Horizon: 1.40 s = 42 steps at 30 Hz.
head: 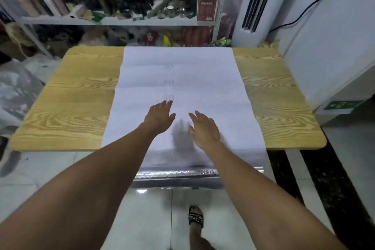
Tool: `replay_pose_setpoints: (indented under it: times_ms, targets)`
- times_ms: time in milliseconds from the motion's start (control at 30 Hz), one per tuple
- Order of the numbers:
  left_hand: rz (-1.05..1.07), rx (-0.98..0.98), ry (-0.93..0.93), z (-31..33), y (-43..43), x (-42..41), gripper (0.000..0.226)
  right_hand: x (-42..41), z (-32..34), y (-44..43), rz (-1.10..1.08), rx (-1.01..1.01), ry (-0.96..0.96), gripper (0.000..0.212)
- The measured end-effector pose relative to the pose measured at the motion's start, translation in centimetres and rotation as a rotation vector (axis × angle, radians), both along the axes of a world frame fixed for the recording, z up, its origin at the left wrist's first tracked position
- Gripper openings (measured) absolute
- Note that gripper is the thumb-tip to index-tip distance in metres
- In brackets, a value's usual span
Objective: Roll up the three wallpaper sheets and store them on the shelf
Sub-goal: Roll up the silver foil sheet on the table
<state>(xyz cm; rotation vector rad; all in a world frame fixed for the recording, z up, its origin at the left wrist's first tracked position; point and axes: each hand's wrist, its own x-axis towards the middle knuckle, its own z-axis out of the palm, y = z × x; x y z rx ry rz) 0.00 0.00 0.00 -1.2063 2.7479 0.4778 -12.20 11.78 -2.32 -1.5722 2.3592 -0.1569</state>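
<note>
Table [71, 97] under wallpaper sheet [182, 79]; left hand [160, 116], right hand [204, 131] outstretched, fingers straight

Only one view is given, worn on the head. It's pointed forward and down across the table [71, 95], which is seen close up and fills the middle. The shelf [113, 20] is caught farther off at 12 o'clock, kinda blurry. Arms are framed from 7 and 5 o'clock, with the left hand [160, 116] and right hand [204, 130] near centre. The floor [60, 168] and a foot [195, 217] at 6 o'clock are taken in almost straight down. Table edges are bowed by the wide lens.
</note>
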Motion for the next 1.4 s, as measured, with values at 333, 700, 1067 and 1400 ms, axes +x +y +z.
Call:
replay_pose_setpoints:
  times_ms: [333,700,1067,1400]
  targets:
    - [0.075,0.102,-0.077,-5.4,-2.8,-3.2,0.055,-4.1,-6.5,-3.6,0.164,0.200,-0.019,0.056]
    - [0.015,0.111,-0.136,-8.1,-4.1,-2.0,0.056,-6.0,-8.7,-8.3,0.177,0.205,0.033,0.060]
    - [-0.174,0.172,-0.231,-10.1,-4.3,-1.4,0.066,-8.5,-8.7,-15.6,0.117,0.227,0.111,0.060]
    - [-0.134,0.204,-0.242,-9.5,-9.0,-4.8,0.064,-5.9,-7.1,-14.1,0.224,-0.057,-0.114,0.041]
